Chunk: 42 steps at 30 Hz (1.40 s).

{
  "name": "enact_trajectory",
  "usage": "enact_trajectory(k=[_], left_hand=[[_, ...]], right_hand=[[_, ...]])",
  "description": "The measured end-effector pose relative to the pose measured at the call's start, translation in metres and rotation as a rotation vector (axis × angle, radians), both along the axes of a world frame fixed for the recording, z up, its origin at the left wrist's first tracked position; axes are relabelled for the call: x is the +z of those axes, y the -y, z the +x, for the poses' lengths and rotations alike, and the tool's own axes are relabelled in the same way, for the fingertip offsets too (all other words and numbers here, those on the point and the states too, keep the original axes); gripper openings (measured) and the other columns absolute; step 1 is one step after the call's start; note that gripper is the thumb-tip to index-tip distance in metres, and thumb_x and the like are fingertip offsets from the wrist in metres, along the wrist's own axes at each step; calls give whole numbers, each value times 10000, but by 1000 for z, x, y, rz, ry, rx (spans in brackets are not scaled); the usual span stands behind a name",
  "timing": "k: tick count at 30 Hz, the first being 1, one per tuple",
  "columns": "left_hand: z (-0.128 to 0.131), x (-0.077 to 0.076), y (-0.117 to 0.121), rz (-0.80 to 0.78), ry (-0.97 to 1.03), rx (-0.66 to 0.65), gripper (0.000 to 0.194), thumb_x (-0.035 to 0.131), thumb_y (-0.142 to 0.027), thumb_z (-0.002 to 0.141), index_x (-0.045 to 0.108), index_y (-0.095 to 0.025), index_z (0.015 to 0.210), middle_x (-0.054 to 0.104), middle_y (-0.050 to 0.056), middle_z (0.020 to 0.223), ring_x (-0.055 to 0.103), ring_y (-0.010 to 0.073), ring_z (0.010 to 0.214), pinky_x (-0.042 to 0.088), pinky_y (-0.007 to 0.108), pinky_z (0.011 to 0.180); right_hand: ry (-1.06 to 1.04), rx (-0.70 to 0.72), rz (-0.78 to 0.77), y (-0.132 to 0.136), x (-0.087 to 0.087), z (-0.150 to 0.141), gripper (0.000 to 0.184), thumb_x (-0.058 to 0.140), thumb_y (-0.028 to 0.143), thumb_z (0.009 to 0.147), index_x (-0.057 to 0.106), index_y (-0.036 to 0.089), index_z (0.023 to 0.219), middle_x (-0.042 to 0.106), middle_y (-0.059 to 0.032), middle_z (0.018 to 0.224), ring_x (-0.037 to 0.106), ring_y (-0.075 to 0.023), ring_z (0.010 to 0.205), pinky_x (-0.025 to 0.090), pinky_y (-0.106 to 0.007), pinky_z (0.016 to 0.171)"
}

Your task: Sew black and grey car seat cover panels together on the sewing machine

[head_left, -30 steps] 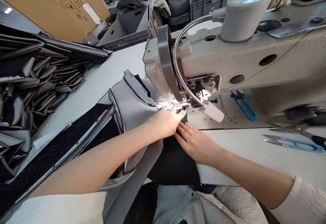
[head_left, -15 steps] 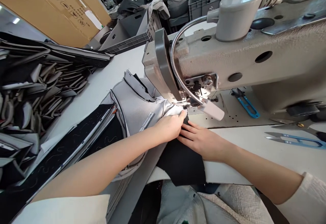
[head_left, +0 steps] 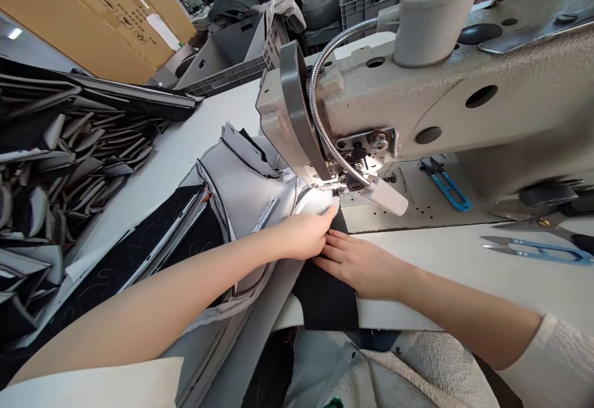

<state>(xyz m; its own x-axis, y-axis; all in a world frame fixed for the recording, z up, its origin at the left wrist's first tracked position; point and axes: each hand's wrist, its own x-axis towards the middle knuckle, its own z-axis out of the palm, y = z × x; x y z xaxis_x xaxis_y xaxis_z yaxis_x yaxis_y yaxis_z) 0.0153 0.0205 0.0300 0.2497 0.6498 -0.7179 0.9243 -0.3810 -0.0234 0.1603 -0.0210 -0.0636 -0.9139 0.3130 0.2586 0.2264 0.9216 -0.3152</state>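
Observation:
My left hand [head_left: 304, 231] lies curled on the grey mesh fabric piece [head_left: 241, 197], its fingertips pressing the cloth just before the presser foot [head_left: 330, 189] of the grey sewing machine [head_left: 417, 98]. My right hand [head_left: 359, 262] lies flat with fingers stretched out on the black fabric piece [head_left: 325, 299], close against the left hand. The black cloth hangs over the table's front edge. The lamp head [head_left: 383, 196] on a flexible metal neck lights the needle area.
Stacks of black and grey cut pieces [head_left: 60, 154] fill the left side. Blue thread snips [head_left: 533, 250] and scissors [head_left: 542, 219] lie on the white table [head_left: 464, 272] at right; another blue snip [head_left: 443, 185] lies under the machine arm. Grey crates [head_left: 232, 55], cardboard boxes and a seated person are behind.
Both hands have slid slightly back from the presser foot, and the grey and black cloth has shifted a little toward me.

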Motion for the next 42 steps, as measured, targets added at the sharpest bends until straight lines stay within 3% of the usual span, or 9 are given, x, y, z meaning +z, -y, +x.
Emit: enact_trajectory(k=[8,12,17,22,30,33,36,39,42], left_hand=[[-14,-21,13,197,86,-28,717,350,-183,813,41,-186,1460,666,104,957,637,237,798,432,284,610],[-28,-11,18,42,12,-28,788,374,-189,807,-76,-218,1454,679,75,897,629,210,694,422,256,569],[-12,10,10,-67,61,62,755,364,-204,805,-7,-241,1461,582,84,1224,611,194,919,442,232,680],[8,6,9,-119,-19,77,790,369,-204,797,-61,-108,1452,641,136,1093,627,224,845,430,252,617],[10,-20,3,90,142,135,715,337,-194,805,57,-83,1454,620,158,1132,610,247,972,453,280,708],[12,-30,8,191,175,102,656,311,-163,826,113,-56,1441,646,155,1048,624,239,931,460,293,733],[11,-37,26,295,120,55,635,295,-116,836,108,-61,1440,627,174,1046,636,258,887,476,334,731],[4,-34,50,231,-30,69,718,336,-100,818,0,-108,1453,635,157,982,653,281,794,491,361,655],[-7,-23,62,95,58,92,738,349,-112,811,2,-154,1460,651,124,980,654,266,779,488,335,638]], right_hand=[[32,53,-80,3,8,7,678,631,226,650,481,170,1308,443,-153,1336,285,-352,1301,181,-505,1084],[39,30,-16,26,4,-3,618,560,251,770,411,98,1350,353,-186,1413,273,-325,1321,206,-457,1088],[23,-196,90,43,0,-46,385,431,192,862,550,39,1195,559,-217,1184,465,-314,1166,267,-477,1052],[55,-280,21,51,-4,-64,270,503,182,829,666,64,1009,638,-188,1033,509,-315,1082,349,-478,993],[-20,-331,-85,67,-1,-83,384,427,193,876,540,124,1237,397,-154,1397,335,-352,1270,246,-617,1036],[-57,-302,-105,78,-1,-95,375,405,207,898,528,165,1249,392,-121,1408,330,-322,1278,263,-600,1043],[-72,-164,-58,93,-9,-96,296,428,190,891,619,160,1115,529,-120,1286,375,-296,1249,317,-541,1029],[-132,-5,8,107,-22,-89,241,457,171,874,666,131,988,655,-124,1052,517,-276,1088,368,-473,989],[-178,27,-30,118,-32,-91,213,470,142,854,672,129,921,681,-107,916,564,-258,974,382,-457,957]])
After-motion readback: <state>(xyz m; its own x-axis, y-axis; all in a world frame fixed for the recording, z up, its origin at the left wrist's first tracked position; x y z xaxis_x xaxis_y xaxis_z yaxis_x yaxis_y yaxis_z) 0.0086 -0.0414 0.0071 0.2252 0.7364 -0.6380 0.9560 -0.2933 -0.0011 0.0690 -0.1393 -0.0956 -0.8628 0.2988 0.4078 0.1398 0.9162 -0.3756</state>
